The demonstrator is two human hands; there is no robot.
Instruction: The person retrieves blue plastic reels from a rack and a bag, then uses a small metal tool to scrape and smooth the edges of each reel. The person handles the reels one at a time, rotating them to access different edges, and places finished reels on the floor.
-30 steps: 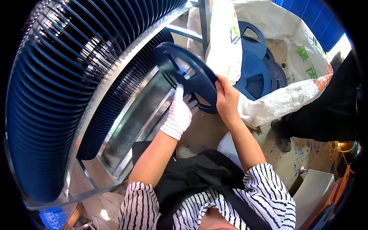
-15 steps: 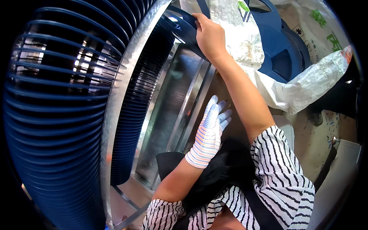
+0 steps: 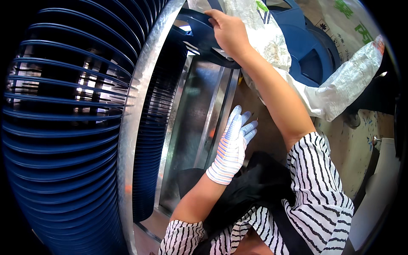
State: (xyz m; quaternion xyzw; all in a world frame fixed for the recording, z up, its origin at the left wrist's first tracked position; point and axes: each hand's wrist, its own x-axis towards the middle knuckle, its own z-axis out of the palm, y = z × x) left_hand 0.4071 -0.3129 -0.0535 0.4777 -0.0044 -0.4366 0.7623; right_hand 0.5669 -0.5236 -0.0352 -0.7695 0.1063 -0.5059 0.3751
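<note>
By a metal rack (image 3: 132, 102) and flecked floor (image 3: 350, 158), right hand (image 3: 232, 35) grips a disc (image 3: 205, 35), left hand (image 3: 231, 144) uncurled.

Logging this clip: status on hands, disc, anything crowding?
Right hand gripping dark disc by its edge. Gloved left hand empty. Close to disc: curved metal rail, white sack.

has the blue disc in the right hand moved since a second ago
Yes, judged against the metal rail: the blue disc in the right hand has moved forward, away from the person, and closer to that rail.
</note>
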